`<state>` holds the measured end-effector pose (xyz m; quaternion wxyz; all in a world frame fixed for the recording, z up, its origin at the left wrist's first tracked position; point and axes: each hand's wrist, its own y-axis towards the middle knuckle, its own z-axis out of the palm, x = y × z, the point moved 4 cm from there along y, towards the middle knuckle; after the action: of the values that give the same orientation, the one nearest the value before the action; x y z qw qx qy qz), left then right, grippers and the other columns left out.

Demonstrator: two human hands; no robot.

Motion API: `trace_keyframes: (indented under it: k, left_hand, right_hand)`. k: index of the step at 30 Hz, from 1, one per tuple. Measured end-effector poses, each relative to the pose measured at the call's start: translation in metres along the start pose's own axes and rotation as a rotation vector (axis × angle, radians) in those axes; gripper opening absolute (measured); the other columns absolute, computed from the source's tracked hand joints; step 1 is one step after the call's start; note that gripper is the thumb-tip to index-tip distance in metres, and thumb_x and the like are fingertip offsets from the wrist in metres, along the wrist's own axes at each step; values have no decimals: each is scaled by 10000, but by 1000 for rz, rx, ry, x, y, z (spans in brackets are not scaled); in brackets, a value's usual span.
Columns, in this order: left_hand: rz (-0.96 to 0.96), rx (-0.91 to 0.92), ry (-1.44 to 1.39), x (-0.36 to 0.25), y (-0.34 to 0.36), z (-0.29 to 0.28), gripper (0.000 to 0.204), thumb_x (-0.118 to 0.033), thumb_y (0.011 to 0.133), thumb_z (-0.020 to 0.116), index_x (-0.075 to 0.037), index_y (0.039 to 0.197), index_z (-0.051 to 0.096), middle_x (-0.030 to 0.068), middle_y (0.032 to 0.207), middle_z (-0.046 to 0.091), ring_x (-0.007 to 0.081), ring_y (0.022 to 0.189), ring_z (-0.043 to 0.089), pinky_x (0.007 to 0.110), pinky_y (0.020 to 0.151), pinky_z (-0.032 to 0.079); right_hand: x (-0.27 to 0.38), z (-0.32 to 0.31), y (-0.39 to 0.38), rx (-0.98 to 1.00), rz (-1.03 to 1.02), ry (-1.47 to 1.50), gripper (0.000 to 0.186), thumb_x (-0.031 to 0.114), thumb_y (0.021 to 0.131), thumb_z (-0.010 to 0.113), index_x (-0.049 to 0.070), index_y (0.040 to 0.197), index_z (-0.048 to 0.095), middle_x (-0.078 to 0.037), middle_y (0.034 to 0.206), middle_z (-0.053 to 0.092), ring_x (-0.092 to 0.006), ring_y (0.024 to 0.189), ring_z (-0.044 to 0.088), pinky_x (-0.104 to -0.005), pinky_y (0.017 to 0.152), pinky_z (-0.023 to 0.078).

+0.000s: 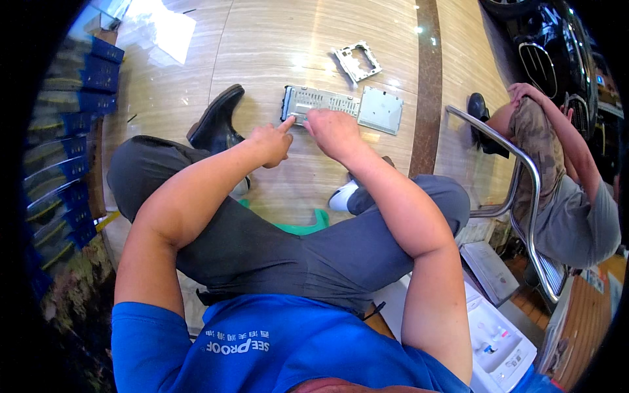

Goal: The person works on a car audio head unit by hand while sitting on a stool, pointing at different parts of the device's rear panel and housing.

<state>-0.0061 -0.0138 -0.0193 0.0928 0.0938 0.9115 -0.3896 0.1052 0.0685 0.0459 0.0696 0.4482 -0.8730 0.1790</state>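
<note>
In front of me on the floor lies a slim metal electronic unit (334, 102) with rows of slots and a dark left end. A flat metal plate (381, 108) is beside its right end. Farther back is a white rectangular frame (357, 62) with an open middle. My left hand (268, 141) has its index finger stretched to the unit's near left corner, other fingers curled. My right hand (331, 134) has its fingers closed at the unit's near edge, just right of that finger; what they hold, if anything, is hidden.
I sit on something green (304, 223) and low. A black boot (219, 118) stands at left, near stacked blue boxes (98, 75). At right, another person (557, 170) sits by a steel chair frame (501, 141) and black car (544, 46). A white container (495, 347) is behind me.
</note>
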Motion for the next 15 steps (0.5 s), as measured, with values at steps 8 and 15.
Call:
trace_keyframes:
  k: [8,15]
  left_hand:
    - [19,-6,9,0,2,1,506,-310,893,687,-74,1318,546,142,1626,174,375,1213,552,461,956,506]
    - [26,1,2,0,0,-1,507,-308,896,682,-59,1315,541,148,1626,167,385,1198,561,469,964,502]
  right_hand:
    - [-17,9,1,-123,10,61,132,126,880,528,45,910,629,-178,882,674,-367,830,685,-469,714,551]
    - [-17,7,1,-151,-2,96,114,106,871,520,66,920,614,-169,901,628,-365,873,655,-471,750,540]
